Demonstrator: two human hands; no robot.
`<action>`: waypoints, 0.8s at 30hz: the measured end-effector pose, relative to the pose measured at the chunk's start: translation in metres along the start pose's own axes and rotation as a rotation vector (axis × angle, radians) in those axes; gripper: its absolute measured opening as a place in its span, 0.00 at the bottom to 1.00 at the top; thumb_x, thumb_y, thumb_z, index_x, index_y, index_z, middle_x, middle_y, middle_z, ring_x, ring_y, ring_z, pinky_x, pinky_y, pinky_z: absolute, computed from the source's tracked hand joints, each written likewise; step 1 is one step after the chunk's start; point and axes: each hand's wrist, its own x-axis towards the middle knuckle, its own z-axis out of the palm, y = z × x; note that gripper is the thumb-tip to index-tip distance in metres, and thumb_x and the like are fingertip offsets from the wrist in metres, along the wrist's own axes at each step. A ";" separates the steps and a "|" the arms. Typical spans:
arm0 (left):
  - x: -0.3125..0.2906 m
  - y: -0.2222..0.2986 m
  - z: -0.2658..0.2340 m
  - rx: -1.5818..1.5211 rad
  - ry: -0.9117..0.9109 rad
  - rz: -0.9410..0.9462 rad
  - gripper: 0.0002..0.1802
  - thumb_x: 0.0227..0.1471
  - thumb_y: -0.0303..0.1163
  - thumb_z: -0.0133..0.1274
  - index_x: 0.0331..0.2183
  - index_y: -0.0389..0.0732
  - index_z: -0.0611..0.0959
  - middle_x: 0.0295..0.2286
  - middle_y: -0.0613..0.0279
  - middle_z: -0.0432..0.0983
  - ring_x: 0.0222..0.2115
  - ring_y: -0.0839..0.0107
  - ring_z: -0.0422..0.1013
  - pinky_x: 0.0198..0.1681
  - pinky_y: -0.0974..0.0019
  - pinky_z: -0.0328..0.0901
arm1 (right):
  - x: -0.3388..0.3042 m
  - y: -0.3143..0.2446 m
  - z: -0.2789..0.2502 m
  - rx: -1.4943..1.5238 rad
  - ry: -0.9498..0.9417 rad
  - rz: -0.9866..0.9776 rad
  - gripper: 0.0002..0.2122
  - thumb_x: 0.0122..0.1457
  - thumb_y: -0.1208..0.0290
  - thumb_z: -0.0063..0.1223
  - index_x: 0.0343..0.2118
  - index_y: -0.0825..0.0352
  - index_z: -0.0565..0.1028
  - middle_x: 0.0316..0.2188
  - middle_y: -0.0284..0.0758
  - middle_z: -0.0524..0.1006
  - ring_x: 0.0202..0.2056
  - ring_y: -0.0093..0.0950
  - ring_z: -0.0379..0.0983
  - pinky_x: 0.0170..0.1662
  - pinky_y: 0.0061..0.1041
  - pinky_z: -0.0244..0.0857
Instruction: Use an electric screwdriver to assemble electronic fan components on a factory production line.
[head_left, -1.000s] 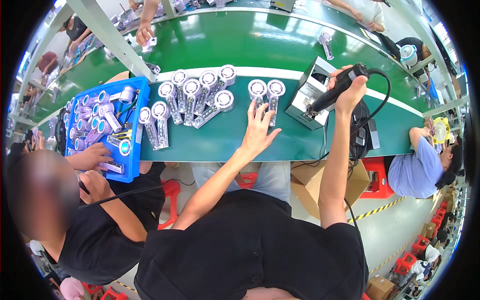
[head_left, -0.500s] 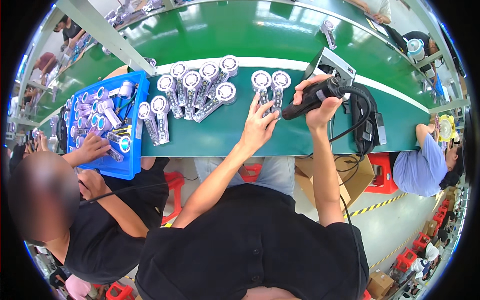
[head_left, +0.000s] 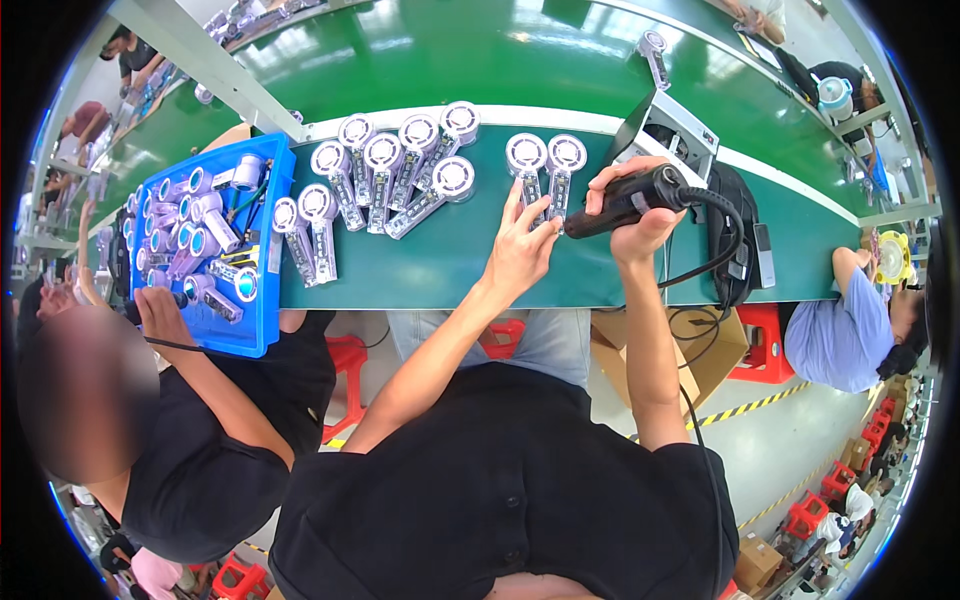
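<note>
Two purple-and-white handheld fans, a left one (head_left: 526,153) and a right one (head_left: 567,153), lie side by side on the green bench, with parts exposed along their handles. My left hand (head_left: 520,248) presses its fingers around their lower handles. My right hand (head_left: 640,240) is wrapped around a black corded electric screwdriver (head_left: 625,200), tilted nearly flat. Its tip points left, at the lower end of the right fan's handle; the exact contact is too small to make out. Left of my hands lie several more fans (head_left: 383,153), handles toward me.
A blue tray (head_left: 270,250) of fan parts stands at the left, where a co-worker's hand (head_left: 165,318) holds a tool. Behind my right hand is a grey metal box (head_left: 690,135), with a black bag (head_left: 735,240) beside it. The screwdriver's cable (head_left: 735,235) loops to the right.
My hands keep almost the same pose, with the screwdriver tip still by the right fan's handle. The co-worker's one hand has left the fan in the tray; a hand with a tool has come to the tray's edge.
</note>
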 end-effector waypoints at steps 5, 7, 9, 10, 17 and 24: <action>-0.001 -0.002 0.002 0.002 -0.013 -0.012 0.10 0.47 0.21 0.63 0.36 0.37 0.86 0.48 0.50 0.73 0.59 0.31 0.58 0.55 0.42 0.66 | -0.002 0.004 0.000 -0.003 -0.005 0.017 0.42 0.45 0.28 0.58 0.38 0.74 0.69 0.24 0.43 0.78 0.19 0.26 0.75 0.22 0.22 0.70; -0.002 -0.002 0.001 -0.001 -0.018 -0.019 0.10 0.47 0.21 0.63 0.36 0.37 0.86 0.48 0.50 0.73 0.59 0.31 0.58 0.55 0.42 0.65 | -0.008 0.007 -0.002 0.012 -0.009 0.036 0.43 0.44 0.28 0.60 0.38 0.74 0.69 0.24 0.43 0.78 0.19 0.27 0.75 0.22 0.22 0.71; -0.001 -0.002 0.000 -0.006 -0.020 -0.020 0.11 0.46 0.21 0.63 0.36 0.37 0.86 0.48 0.49 0.73 0.59 0.31 0.58 0.56 0.42 0.65 | -0.011 0.012 -0.003 0.029 -0.012 0.056 0.43 0.42 0.28 0.62 0.37 0.74 0.69 0.24 0.43 0.78 0.19 0.27 0.75 0.22 0.22 0.71; -0.001 -0.001 0.000 -0.007 -0.023 -0.025 0.11 0.46 0.21 0.63 0.36 0.37 0.86 0.48 0.49 0.73 0.59 0.31 0.58 0.56 0.42 0.65 | -0.015 0.013 -0.004 0.062 -0.023 0.052 0.43 0.41 0.29 0.63 0.37 0.74 0.69 0.24 0.43 0.78 0.19 0.27 0.75 0.22 0.23 0.72; 0.000 0.001 0.001 -0.001 -0.021 -0.017 0.10 0.47 0.21 0.62 0.36 0.37 0.86 0.48 0.49 0.73 0.59 0.30 0.57 0.57 0.42 0.64 | -0.019 0.019 -0.010 0.146 -0.027 0.036 0.42 0.42 0.31 0.65 0.38 0.74 0.68 0.24 0.45 0.77 0.19 0.27 0.75 0.23 0.24 0.72; -0.005 -0.005 -0.003 0.014 -0.058 -0.001 0.16 0.45 0.20 0.62 0.40 0.39 0.85 0.49 0.50 0.72 0.60 0.31 0.55 0.59 0.42 0.62 | 0.014 -0.016 -0.014 -0.112 -0.010 -0.032 0.41 0.50 0.27 0.52 0.36 0.74 0.69 0.21 0.42 0.77 0.17 0.27 0.73 0.21 0.22 0.69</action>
